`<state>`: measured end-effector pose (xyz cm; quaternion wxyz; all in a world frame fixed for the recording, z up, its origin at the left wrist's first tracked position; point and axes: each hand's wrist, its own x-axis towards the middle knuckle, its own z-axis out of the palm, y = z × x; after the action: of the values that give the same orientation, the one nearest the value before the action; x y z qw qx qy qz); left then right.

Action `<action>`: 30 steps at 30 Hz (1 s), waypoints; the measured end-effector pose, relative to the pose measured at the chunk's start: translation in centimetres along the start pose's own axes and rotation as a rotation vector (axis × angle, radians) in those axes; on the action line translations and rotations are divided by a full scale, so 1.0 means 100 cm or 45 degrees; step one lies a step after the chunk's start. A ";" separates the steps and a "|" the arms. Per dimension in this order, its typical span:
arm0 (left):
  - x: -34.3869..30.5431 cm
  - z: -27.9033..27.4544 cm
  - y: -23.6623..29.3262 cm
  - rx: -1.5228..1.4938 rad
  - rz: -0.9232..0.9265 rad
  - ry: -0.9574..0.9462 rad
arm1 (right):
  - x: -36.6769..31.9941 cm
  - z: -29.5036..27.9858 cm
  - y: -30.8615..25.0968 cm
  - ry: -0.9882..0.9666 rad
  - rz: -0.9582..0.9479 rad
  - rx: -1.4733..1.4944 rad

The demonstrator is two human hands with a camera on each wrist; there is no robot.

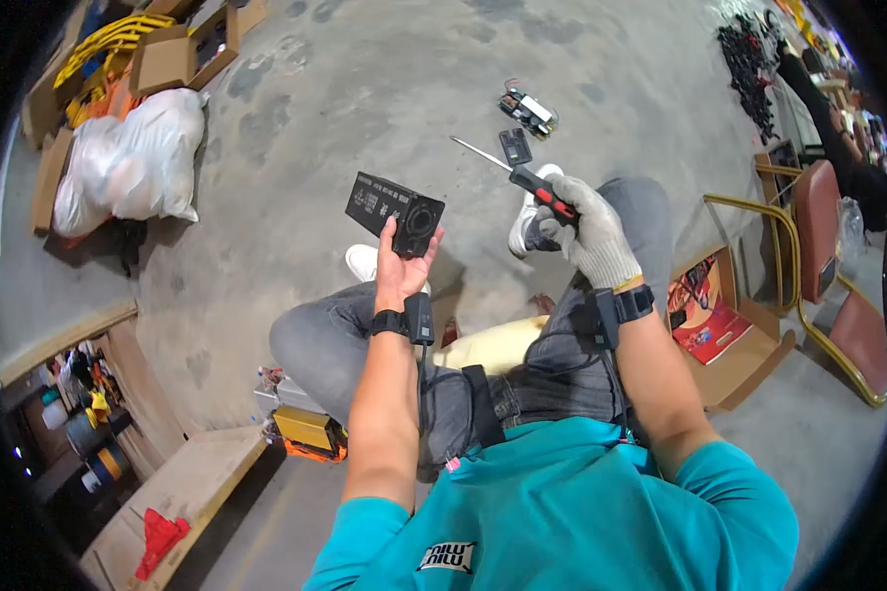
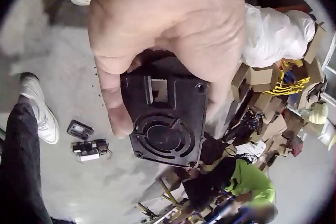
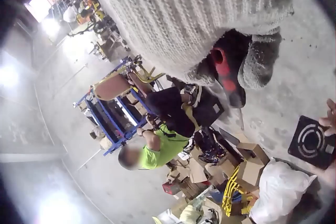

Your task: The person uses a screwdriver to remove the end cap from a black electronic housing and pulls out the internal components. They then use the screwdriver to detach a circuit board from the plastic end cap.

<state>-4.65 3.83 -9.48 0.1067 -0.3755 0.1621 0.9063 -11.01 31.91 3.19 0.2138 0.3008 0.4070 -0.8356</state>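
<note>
My bare left hand (image 1: 406,268) grips a black box-shaped housing (image 1: 380,204) with pale printing on its side. In the left wrist view the end of that housing (image 2: 178,90) shows a round fan grille, a rectangular cutout and corner holes. A white knit glove covers my right hand (image 1: 593,234), whose fingers wrap the black and red handle of a screwdriver (image 1: 542,190). The shaft points up and left, its tip apart from the housing. On the floor ahead, beyond my shoes, lie a small black plate (image 1: 514,147) and a circuit board with components (image 1: 528,110).
A stuffed white plastic bag (image 1: 133,158) and cardboard boxes (image 1: 173,59) stand at far left. By my right leg is an open carton (image 1: 739,364), beside a chair (image 1: 820,231). Another person in a bright green shirt (image 3: 168,148) is some way off. A wooden bench (image 1: 192,483) stands behind left.
</note>
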 end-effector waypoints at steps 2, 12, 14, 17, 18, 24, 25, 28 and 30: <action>0.014 -0.002 -0.001 -0.029 -0.038 0.006 | 0.000 0.001 -0.002 0.001 -0.024 0.049; 0.074 -0.008 -0.003 -0.085 -0.149 0.099 | 0.006 0.007 -0.005 0.087 -0.059 -0.028; 0.084 -0.009 -0.004 -0.079 -0.145 0.139 | 0.008 0.006 -0.005 0.031 -0.090 -0.098; 0.091 -0.014 -0.006 -0.074 -0.149 0.157 | 0.005 0.007 -0.007 0.027 -0.052 -0.029; 0.091 -0.016 -0.008 -0.075 -0.153 0.161 | 0.004 0.006 -0.009 0.057 -0.025 -0.057; 0.080 -0.017 -0.003 -0.088 -0.110 0.158 | 0.005 0.005 -0.007 0.053 -0.012 -0.040; 0.076 -0.015 -0.001 -0.114 -0.113 0.170 | 0.005 0.003 -0.006 0.031 -0.029 -0.015; 0.059 -0.015 0.009 -0.227 -0.133 0.153 | 0.006 0.000 -0.004 -0.040 -0.263 -0.447; 0.041 -0.006 0.017 -0.194 -0.050 0.127 | 0.008 0.003 -0.005 -0.042 -0.167 -0.219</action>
<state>-7.64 2.37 -12.48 0.0874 -0.4305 0.0904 0.8938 -11.99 31.85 3.06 0.1903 0.2402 0.4923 -0.8147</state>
